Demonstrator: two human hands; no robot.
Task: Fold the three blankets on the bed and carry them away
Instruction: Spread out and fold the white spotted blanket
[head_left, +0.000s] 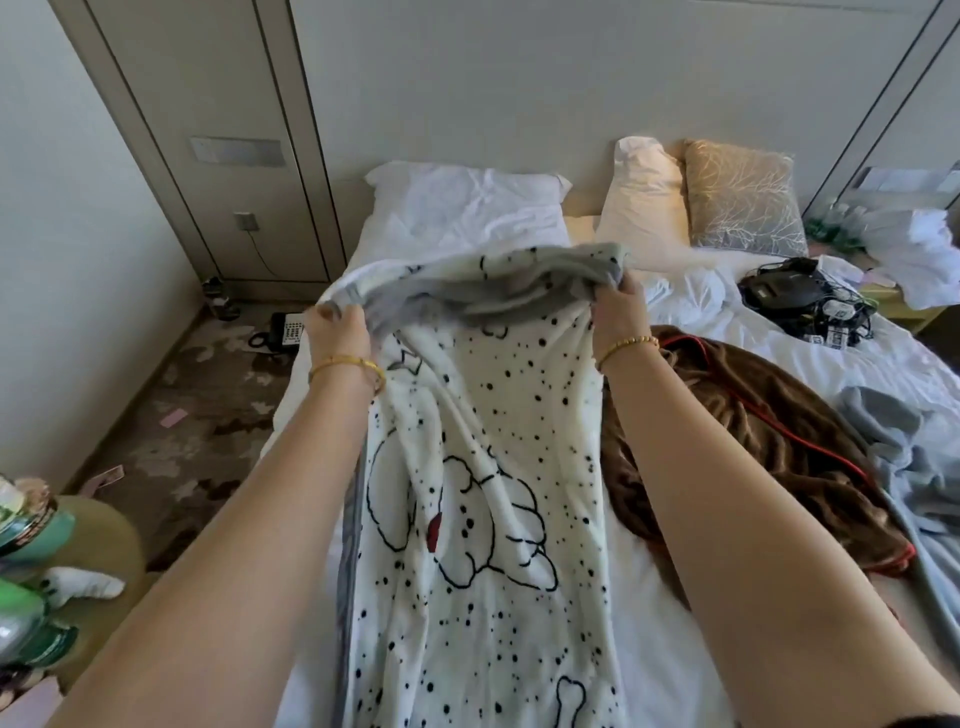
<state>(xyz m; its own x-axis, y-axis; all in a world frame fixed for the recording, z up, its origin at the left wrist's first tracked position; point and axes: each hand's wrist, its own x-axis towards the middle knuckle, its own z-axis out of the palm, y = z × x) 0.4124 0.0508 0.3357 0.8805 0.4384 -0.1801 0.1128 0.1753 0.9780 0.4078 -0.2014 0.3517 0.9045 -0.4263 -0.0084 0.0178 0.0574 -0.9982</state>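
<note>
Spotted white fleece blanket (483, 519) runs lengthwise from frame bottom to centre, far end gripped by left hand (337, 332) and right hand (621, 317).

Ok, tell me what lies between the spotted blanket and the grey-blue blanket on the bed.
Head view: the brown blanket, crumpled, with red trim.

No readable text, brand, number or sign is showing anywhere. The spotted blanket (488, 467) is carrying only drawn outlines and dots, no lettering. The phone (284, 332) on the floor is showing a keypad, but its keys are too blurred to read. White tags in the cable pile (810, 306) on the bed are bearing dark marks, also illegible.
</note>
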